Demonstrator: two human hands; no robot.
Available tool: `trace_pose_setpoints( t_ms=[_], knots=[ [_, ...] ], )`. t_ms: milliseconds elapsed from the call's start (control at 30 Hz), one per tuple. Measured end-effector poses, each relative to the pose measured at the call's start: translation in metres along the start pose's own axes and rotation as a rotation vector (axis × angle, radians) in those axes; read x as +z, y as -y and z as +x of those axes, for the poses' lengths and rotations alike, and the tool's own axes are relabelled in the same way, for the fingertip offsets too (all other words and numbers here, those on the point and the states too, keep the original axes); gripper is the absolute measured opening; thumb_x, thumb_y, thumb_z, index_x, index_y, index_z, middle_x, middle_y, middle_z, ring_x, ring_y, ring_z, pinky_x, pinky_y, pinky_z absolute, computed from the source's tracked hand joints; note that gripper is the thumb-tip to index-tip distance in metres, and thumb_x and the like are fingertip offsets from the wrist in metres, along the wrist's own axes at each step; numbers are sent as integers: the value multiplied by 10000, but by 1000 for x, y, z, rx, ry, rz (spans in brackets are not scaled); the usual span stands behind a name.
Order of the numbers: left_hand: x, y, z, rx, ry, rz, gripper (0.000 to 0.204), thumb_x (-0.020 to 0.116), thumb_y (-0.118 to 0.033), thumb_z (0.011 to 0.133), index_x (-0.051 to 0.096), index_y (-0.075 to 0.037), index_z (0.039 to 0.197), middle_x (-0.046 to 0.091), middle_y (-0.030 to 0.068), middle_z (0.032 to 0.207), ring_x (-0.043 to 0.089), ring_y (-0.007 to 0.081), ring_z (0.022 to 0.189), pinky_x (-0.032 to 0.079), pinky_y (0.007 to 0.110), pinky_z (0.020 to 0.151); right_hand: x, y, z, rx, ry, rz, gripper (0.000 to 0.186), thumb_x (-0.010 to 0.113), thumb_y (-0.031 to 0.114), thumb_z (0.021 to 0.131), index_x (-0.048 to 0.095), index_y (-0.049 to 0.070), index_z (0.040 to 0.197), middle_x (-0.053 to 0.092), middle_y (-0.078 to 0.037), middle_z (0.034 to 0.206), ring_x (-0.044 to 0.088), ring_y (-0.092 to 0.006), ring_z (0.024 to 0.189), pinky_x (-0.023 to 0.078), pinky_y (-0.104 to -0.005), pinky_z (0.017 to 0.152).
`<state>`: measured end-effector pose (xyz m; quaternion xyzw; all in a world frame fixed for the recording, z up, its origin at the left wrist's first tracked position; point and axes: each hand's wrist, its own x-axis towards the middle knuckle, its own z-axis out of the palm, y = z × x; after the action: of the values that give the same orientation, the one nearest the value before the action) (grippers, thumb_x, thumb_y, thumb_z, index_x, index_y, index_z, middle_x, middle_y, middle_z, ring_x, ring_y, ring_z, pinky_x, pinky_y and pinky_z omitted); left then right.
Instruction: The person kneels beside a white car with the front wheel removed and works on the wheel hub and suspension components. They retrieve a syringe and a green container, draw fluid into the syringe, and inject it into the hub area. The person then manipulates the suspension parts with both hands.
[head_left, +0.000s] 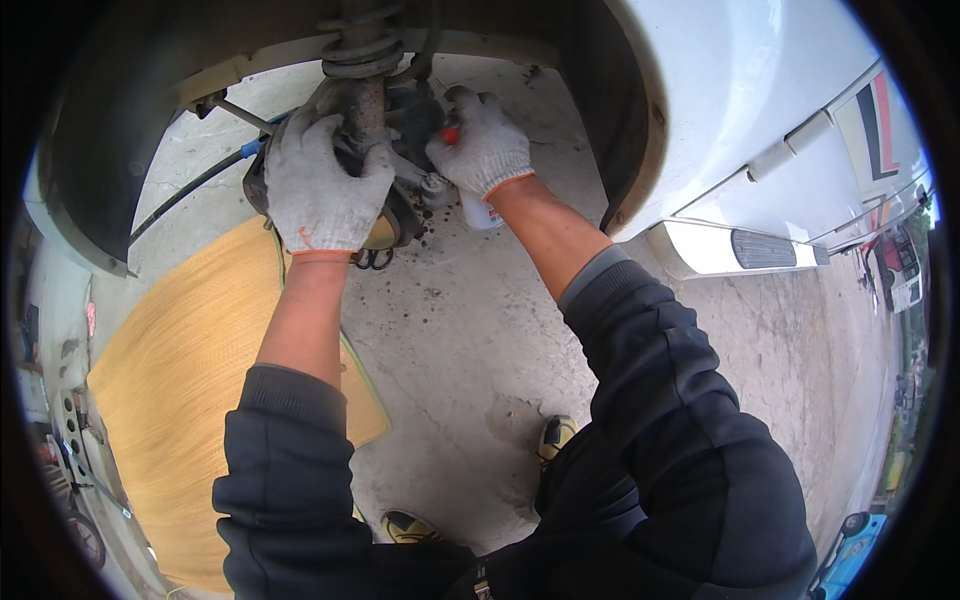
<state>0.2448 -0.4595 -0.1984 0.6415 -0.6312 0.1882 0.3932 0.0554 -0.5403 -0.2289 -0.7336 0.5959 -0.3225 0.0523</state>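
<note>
My left hand (pixel 325 190), in a white knitted glove, grips the dirty steering knuckle assembly beside the rusty strut (pixel 370 110), below a coil spring (pixel 360 55). My gloved right hand (pixel 480 145) is closed around a small red-topped object (pixel 450 134) just right of the strut; its lower part is hidden. A white container (pixel 478 214) shows below my right wrist; whether it joins the red top I cannot tell. A black hose (pixel 185 195) with a blue fitting runs in from the left to the assembly.
The white vehicle body (pixel 730 90) and wheel-arch liner (pixel 580 90) surround the work, with a step (pixel 700 250) at right. A woven tan mat (pixel 180 380) lies on stained concrete (pixel 450 360) at left. My shoes are below. Assorted items line the far left edge.
</note>
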Motion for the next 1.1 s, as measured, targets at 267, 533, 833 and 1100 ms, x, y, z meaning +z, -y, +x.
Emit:
trace_pose_setpoints(
  t_ms=[267, 533, 833, 1100],
  knots=[
    [4, 2, -1, 21, -33, -3, 561, 796, -391, 799, 730, -37, 1229, 628, 210, 1407, 560, 417, 1337, 452, 502, 1147, 3, -4, 4, -71, 13, -25, 679, 718, 404, 832, 578, 159, 1449, 633, -227, 1298, 698, -420, 1124, 579, -537, 958],
    [2, 0, -2, 0, 0, 22, 532, 792, -337, 814, 722, -25, 1239, 623, 205, 1454, 552, 391, 1379, 427, 486, 1177, 3, -4, 7, -55, 76, -13, 671, 694, 428, 867, 551, 206, 1484, 593, -232, 1374, 705, -427, 1151, 588, -546, 953],
    [5, 0, -1, 18, -43, 14, 538, 801, -377, 799, 744, -24, 1202, 639, 219, 1407, 574, 420, 1318, 456, 500, 1142, 7, -5, 10, -38, 37, -5, 620, 747, 397, 828, 623, 141, 1378, 669, -223, 1235, 693, -439, 1111, 564, -537, 968],
    [3, -1, -1, 15, -26, 8, 533, 795, -376, 803, 744, -19, 1195, 639, 223, 1405, 571, 426, 1319, 453, 502, 1144, 1, -6, 5, -44, -1, 100, 622, 747, 355, 814, 619, 155, 1389, 664, -221, 1264, 693, -437, 1136, 568, -529, 981]
  ],
)
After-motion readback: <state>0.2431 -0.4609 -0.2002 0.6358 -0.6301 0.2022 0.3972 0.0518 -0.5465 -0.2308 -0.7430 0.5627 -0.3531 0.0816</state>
